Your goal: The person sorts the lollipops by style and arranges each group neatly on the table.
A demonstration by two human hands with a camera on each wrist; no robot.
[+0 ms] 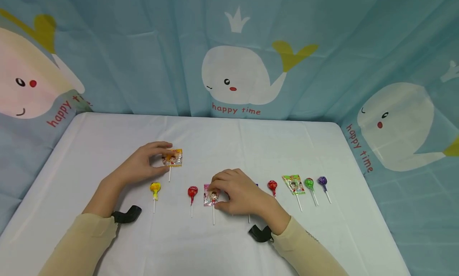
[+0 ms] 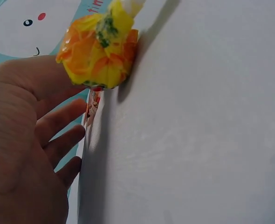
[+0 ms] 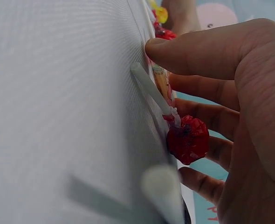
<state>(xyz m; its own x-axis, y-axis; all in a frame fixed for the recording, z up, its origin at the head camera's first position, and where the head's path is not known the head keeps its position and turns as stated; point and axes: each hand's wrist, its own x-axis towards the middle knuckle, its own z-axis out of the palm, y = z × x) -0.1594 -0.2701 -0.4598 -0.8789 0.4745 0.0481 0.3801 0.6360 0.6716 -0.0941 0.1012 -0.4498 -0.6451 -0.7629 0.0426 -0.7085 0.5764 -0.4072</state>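
The left hand [image 1: 143,164] pinches a flat orange-wrapped lollipop [image 1: 173,158] behind the row on the white table [image 1: 107,140] — further right, the right hand [image 1: 240,194] pinches a flat pink-wrapped lollipop [image 1: 209,196] within the row.

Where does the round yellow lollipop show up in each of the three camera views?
Head view: yellow lollipop lies on the white table, just below the left hand.
Left wrist view: it fills the top, beside the hand's fingers.
Right wrist view: small and blurred at the top edge, beyond the right hand's thumb.
Shared landmark: the white table.
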